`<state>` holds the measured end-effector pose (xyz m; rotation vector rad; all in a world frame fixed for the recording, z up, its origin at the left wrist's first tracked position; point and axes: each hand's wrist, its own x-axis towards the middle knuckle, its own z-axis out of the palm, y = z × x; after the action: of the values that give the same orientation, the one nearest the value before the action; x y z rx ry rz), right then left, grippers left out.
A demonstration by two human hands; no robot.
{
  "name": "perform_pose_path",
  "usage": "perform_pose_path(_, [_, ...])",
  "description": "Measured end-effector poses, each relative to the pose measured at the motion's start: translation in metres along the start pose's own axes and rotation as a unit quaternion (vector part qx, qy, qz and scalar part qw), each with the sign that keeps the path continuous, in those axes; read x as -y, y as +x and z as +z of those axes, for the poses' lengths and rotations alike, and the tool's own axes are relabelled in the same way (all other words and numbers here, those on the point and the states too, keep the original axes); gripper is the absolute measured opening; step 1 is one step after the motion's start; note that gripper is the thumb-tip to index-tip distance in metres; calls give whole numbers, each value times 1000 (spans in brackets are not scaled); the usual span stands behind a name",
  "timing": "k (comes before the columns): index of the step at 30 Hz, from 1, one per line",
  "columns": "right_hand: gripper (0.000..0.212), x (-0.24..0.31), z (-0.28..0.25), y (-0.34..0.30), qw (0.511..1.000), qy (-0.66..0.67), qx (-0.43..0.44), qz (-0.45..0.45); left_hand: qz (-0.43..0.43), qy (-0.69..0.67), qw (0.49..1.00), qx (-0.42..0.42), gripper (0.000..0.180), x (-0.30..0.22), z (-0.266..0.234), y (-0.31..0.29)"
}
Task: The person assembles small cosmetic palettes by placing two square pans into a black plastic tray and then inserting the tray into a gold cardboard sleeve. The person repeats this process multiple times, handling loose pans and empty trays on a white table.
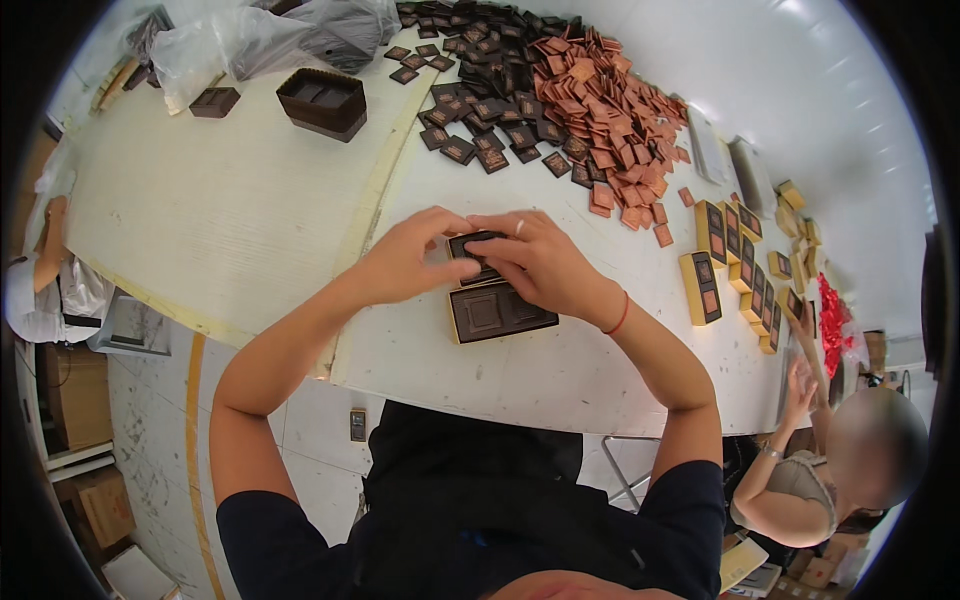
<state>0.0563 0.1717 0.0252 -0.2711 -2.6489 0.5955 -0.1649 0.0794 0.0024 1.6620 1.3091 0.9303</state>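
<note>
Two small gold-edged boxes lie one behind the other on the white table in front of me. The far box (463, 247) is partly hidden under both hands. My left hand (420, 258) grips its left end, thumb over the top and fingers at the far edge. My right hand (538, 262), with a ring and a red wrist cord, closes over its right part, fingertips pressed on the dark inside. Just nearer than it, the second box (502, 312) holds a dark brown tray with square recesses and nothing in them.
Behind my hands spreads a heap of dark square packets (490, 110) beside copper-coloured packets (610, 120). Filled gold boxes (703, 288) stand at the right, near a co-worker (790, 490). Stacked brown trays (322, 104) and plastic bags (250, 45) sit far left.
</note>
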Motion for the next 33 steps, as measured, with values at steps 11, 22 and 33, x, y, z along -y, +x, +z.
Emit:
perform_pose_path(11, [34,14,-71,-109,945,-226,-102,212,195,298,900,-251,29,27,-26,52])
perform_pose_path(22, [73,52,-11,-94,987,33,1,156,-43,-46,996,-69,27,-7,-16,50])
perform_pose_path(33, [69,43,-14,-103,986,79,-20,144,-77,-183,976,86,16,-48,29,14])
